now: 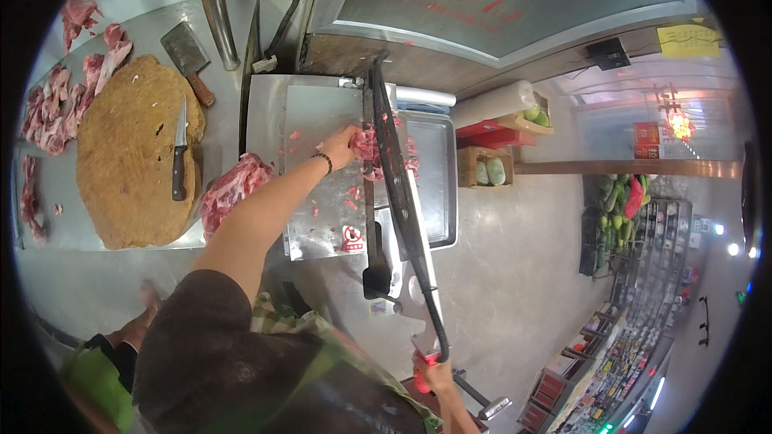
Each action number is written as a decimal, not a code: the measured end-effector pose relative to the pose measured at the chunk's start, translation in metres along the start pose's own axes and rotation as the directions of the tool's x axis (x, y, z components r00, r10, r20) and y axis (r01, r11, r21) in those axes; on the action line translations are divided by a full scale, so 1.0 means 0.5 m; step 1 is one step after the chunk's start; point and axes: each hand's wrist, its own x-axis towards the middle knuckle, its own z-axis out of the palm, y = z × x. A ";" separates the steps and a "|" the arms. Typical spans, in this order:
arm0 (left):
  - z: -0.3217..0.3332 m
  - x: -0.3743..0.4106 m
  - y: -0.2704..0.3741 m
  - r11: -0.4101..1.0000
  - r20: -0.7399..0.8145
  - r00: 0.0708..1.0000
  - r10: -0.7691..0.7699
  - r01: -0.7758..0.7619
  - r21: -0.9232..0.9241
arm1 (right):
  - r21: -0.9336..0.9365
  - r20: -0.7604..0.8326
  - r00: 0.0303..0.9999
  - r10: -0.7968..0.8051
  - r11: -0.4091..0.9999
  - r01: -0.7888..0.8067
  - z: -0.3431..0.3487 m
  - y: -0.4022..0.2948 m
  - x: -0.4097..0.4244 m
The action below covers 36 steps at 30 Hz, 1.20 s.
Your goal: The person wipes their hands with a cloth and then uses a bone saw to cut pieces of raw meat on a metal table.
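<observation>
My left hand (339,147) grips a piece of raw meat (364,143) on the steel bed (325,108) of a lever-type bone cutter. Its long dark arm (398,199) crosses over the meat, so I cannot tell how deep the blade sits. My right hand (439,374) is closed around the cutter's red handle (424,374), low in view. Beyond the arm, more cut meat (412,163) lies at the edge of a metal tray (437,193). Small meat scraps (353,196) dot the bed. A large meat chunk (235,190) rests left of the cutter, partly behind my forearm.
To the left, a round wooden chopping board (129,150) carries a boning knife (180,157). A cleaver (187,54) and several meat pieces (57,102) lie around it. Another person's hand (142,316) shows at lower left. Cardboard boxes (467,172) stand beyond the tray.
</observation>
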 end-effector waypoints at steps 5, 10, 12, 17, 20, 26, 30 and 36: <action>0.091 -0.008 -0.035 0.852 0.075 0.995 -0.059 0.089 -0.515 | -0.069 0.013 0.999 -0.045 0.997 0.046 -0.037 -0.176 -0.079; 0.028 -0.155 0.180 0.452 0.483 0.875 0.007 0.428 -0.783 | -0.007 0.004 0.996 0.085 0.996 -0.085 -0.061 -0.297 -0.150; 0.010 -0.221 0.166 0.523 0.412 0.910 -0.054 0.377 -0.764 | -0.075 0.019 0.997 0.071 0.995 -0.069 -0.069 -0.353 -0.170; -0.104 -0.479 0.080 0.982 -0.370 0.929 -0.007 -0.063 -0.178 | -0.100 0.029 0.998 0.059 0.993 -0.056 -0.075 -0.423 -0.200; -0.247 -0.598 0.057 0.962 -0.587 0.809 0.023 0.142 0.233 | -0.068 0.002 0.998 0.055 0.996 -0.055 -0.062 -0.436 -0.205; -0.386 -0.602 -0.045 0.735 -0.519 0.854 -0.023 0.367 0.571 | -0.034 0.095 0.995 0.008 0.999 -0.005 -0.078 -0.396 -0.190; -0.431 -0.507 -0.153 0.612 -0.346 0.844 -0.410 0.536 0.582 | -0.070 0.106 0.991 -0.084 0.993 0.092 -0.064 -0.363 -0.171; -0.454 -0.464 -0.219 0.778 0.189 0.755 -0.628 0.617 0.122 | -0.043 0.151 0.986 -0.067 0.996 0.074 -0.058 -0.331 -0.153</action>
